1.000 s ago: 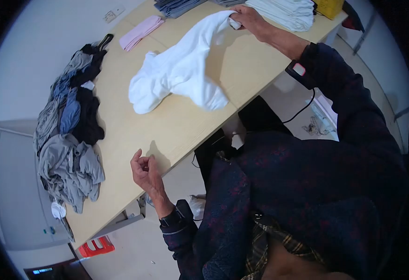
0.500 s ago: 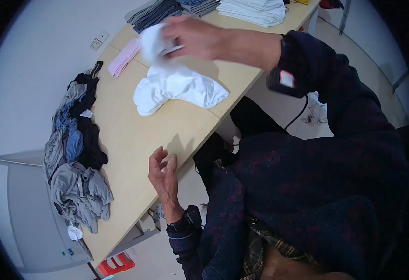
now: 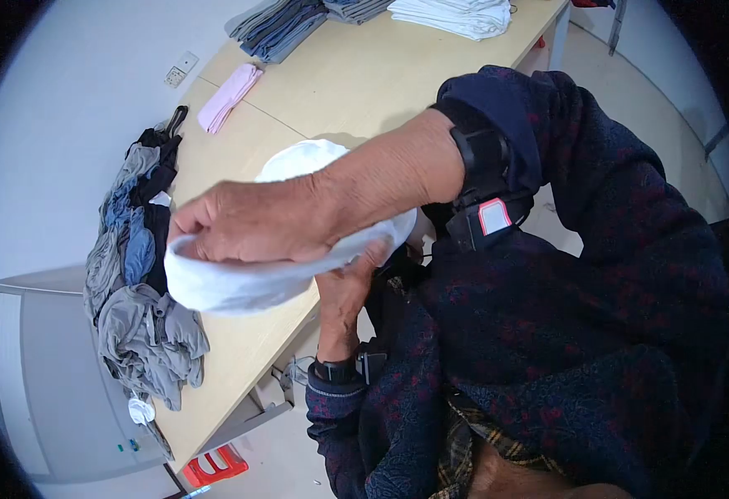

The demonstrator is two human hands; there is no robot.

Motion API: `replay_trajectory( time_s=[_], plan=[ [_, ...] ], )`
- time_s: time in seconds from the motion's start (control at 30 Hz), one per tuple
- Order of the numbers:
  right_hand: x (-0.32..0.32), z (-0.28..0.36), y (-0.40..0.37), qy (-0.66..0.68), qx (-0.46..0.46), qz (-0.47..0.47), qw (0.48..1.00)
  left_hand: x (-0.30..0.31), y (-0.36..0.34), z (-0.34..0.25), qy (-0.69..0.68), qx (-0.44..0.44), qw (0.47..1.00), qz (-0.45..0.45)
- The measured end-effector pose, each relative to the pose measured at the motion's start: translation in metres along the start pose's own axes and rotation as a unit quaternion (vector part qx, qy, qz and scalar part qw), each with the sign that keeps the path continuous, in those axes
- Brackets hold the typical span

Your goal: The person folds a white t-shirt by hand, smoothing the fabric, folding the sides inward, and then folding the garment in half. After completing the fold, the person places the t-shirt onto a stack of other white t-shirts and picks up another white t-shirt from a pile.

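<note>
A white cloth garment (image 3: 239, 291) is lifted over the near part of the table, its front fold hanging in a blurred loop. My right hand (image 3: 269, 218) reaches across with its fingers curled around the garment's edge, fingertips partly hidden in the fabric. Lower down, my left hand (image 3: 349, 287) pinches the same garment near the table's edge. Its thumb lies on the fabric and the other fingers are mostly covered. Behind my right forearm, more of the white fabric rests against the tabletop.
A pink folded cloth (image 3: 229, 97) lies on the wooden table (image 3: 214, 366). Stacks of folded grey-blue garments (image 3: 279, 29) and white garments (image 3: 456, 17) sit at the far end. Crumpled grey clothes (image 3: 148, 333) line the left edge. A red plastic stool (image 3: 214, 467) stands below.
My right hand has come down and toward me with the white garment, lifting part of it from the table. My left hand, open and bare before, has taken hold of it.
</note>
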State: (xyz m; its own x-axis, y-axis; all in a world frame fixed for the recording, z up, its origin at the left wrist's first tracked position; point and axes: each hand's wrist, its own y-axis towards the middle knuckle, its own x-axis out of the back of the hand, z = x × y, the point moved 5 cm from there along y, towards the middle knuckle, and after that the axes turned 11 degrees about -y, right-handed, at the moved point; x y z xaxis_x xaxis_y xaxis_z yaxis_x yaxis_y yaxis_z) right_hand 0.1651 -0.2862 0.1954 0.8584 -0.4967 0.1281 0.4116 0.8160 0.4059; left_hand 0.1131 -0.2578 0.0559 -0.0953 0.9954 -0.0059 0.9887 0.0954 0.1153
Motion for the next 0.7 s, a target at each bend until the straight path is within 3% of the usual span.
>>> replay_trajectory(
  time_s=[0.1,0.13,0.17,0.3,0.37,0.43,0.5,0.57,0.63,0.67,0.7],
  plan=[
    [0.011,0.003,0.008,0.001,0.042,-0.025,0.999,0.011,0.009,0.009,-0.079,0.011,0.988,-0.136],
    [0.015,0.007,0.013,0.044,0.054,-0.043,0.997,0.020,0.013,0.020,-0.085,-0.039,0.987,-0.129],
    [0.027,0.009,0.014,0.026,0.047,-0.024,0.998,0.032,0.015,0.030,-0.064,-0.033,0.990,-0.118],
    [0.091,0.037,0.012,-0.158,0.077,-0.150,0.973,0.053,0.010,0.028,0.000,-0.008,0.992,-0.127],
    [0.121,0.036,0.010,-0.063,0.091,-0.219,0.970,0.080,0.016,0.029,0.014,-0.027,0.991,-0.129],
    [0.155,0.023,0.026,-0.056,0.119,-0.240,0.962,0.111,0.026,0.004,0.103,-0.128,0.980,-0.110],
    [0.168,0.029,0.018,-0.008,0.134,-0.215,0.967,0.163,0.044,-0.014,0.233,-0.188,0.942,-0.154],
    [0.176,0.033,0.010,0.019,0.140,-0.199,0.970,0.164,0.042,-0.072,0.499,-0.278,0.797,-0.196],
    [0.181,0.035,0.005,0.025,0.134,-0.196,0.971,0.185,0.050,-0.094,0.563,-0.214,0.762,-0.239],
    [0.182,0.036,0.002,0.014,0.128,-0.199,0.972,0.191,0.052,-0.101,0.566,-0.253,0.749,-0.233],
    [0.184,0.039,-0.002,0.012,0.137,-0.209,0.968,0.207,0.057,-0.098,0.574,-0.237,0.750,-0.227]
  ],
)
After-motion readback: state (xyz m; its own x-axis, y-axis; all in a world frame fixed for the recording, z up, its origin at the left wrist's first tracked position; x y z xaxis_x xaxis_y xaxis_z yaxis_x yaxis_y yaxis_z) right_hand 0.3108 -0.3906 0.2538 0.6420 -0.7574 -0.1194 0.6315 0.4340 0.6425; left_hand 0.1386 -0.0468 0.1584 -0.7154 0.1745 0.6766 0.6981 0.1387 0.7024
